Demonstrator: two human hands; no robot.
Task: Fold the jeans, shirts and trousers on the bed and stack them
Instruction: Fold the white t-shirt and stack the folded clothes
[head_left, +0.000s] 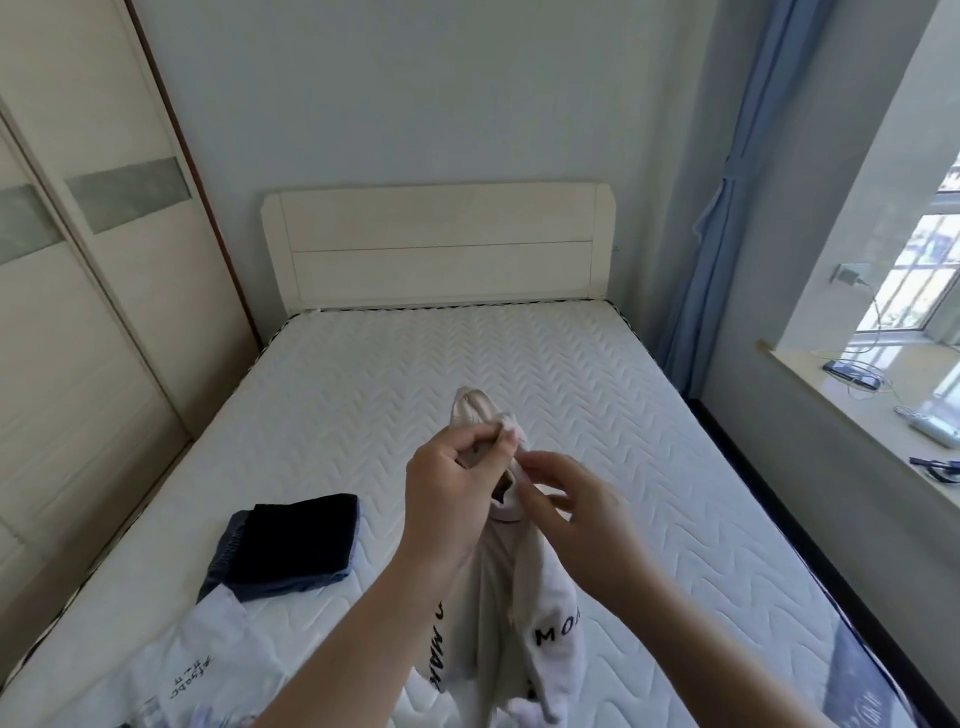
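White quilted mattress (597, 415) w/ headboard (439, 249); both hands (452, 488) (566, 499) pinching cream shirt (519, 597).

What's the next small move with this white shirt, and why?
Probably spread it flat on the mattress. The white shirt hangs bunched, gripped at its top by the left hand, right hand touching it, so it can't be folded yet.

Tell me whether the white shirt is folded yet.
Not folded: the white shirt hangs bunched from both hands, left hand and right hand gripping its collar above the bed.
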